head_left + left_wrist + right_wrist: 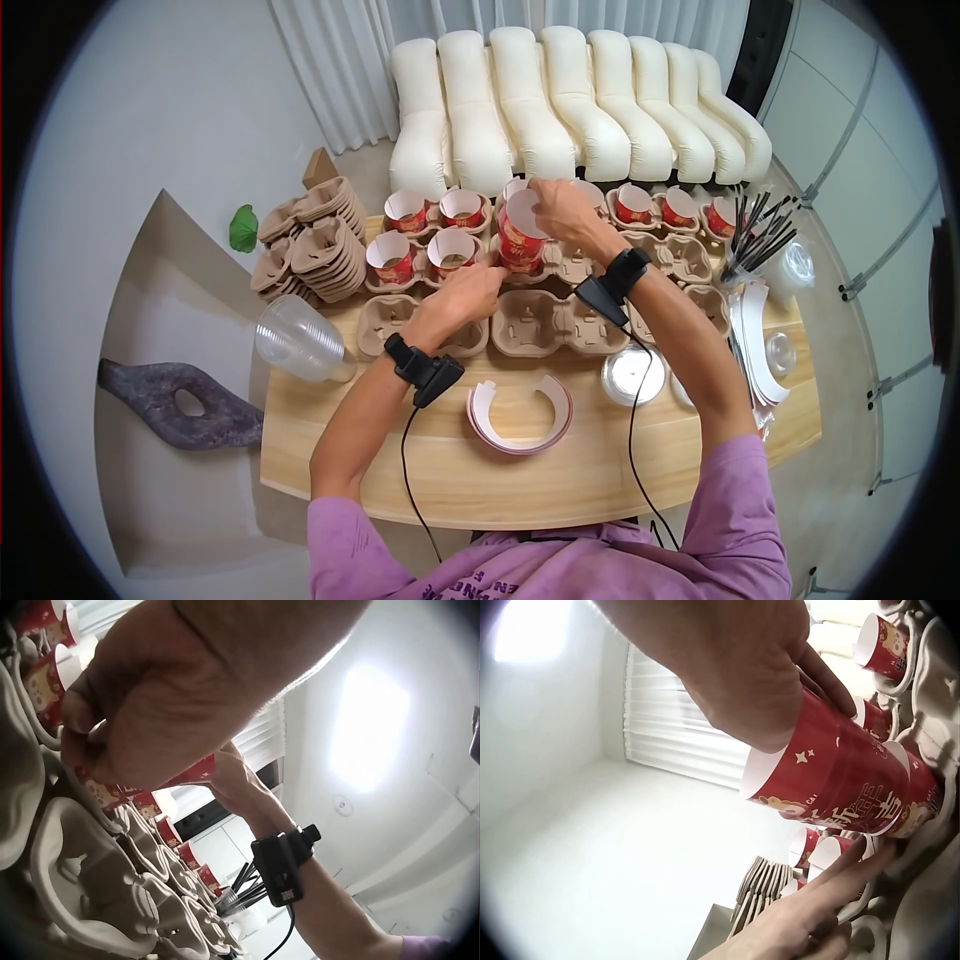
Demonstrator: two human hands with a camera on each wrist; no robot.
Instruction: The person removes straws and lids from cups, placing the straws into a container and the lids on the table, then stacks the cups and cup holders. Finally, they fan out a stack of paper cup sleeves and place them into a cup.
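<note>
My right hand (568, 212) grips a red paper cup sleeve (832, 780) by its white-lined upper end, fingers curled over the rim. That sleeve stands tilted over another red sleeve (922, 791) seated in a brown pulp cup carrier (530, 325). My left hand (462, 298) is low on the near left side, its thumb and forefinger closed together at the lower sleeve, just above the carrier's edge. In the left wrist view the left hand (157, 705) hides most of both sleeves. More red sleeves (390, 258) stand in carrier pockets to the left and right.
Stacked carriers (315, 240) and clear plastic cups (298, 338) are at the left. Curved paper strips (520, 445) lie in front of me. Round clear lids (633, 376), black straws (762, 235) and more strips (755, 340) are at the right. A white sofa (560, 110) stands behind the table.
</note>
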